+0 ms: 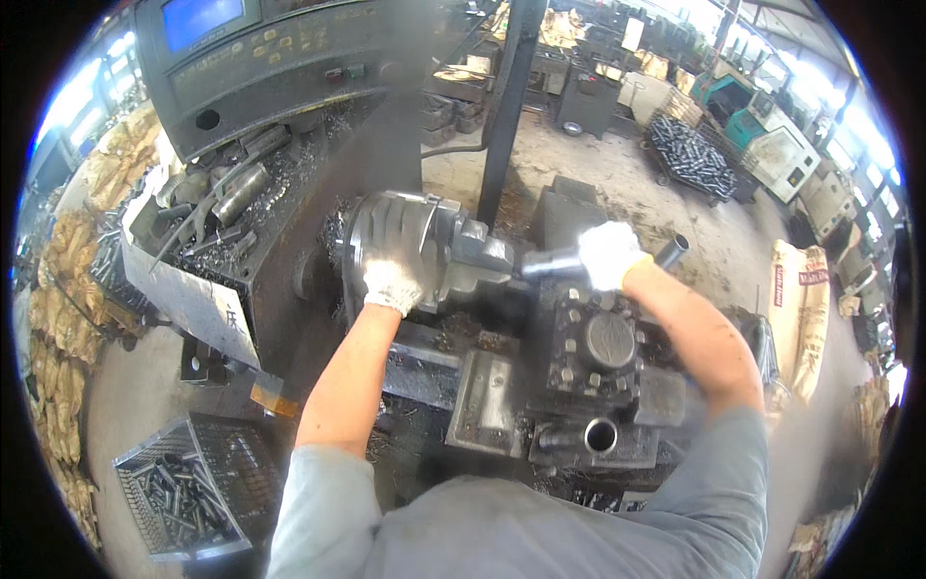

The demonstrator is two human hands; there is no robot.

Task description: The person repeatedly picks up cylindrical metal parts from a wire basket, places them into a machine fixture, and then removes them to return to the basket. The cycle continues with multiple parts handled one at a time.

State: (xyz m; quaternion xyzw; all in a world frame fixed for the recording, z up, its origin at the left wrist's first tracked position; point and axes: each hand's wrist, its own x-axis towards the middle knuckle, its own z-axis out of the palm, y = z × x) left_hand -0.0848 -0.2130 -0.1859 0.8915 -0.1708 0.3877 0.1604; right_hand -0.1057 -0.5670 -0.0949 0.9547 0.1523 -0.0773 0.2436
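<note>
My left hand [394, 246], in a dirty white work glove, lies with its fingers stretched over the rim of a lathe chuck [446, 241]. Stepped jaws [482, 253] stand out from the chuck's right face. In my right hand [610, 255], gloved too, is a short shiny metal tube [552, 262], held roughly level with its left end close to the jaws. My fingers wrap round the tube and hide part of it. Below that hand sits the square tool post [610, 340] with its round cap and several bolts. Another tube-shaped piece [671, 251] sticks up just right of my right hand.
A control panel [260, 68] with a blue screen rises at upper left. Beneath it, a metal tray [188, 285] carries scrap and shavings. A plastic crate [183, 540] of metal pieces stands on the floor at lower left. A dark upright post [509, 116] rises behind the chuck.
</note>
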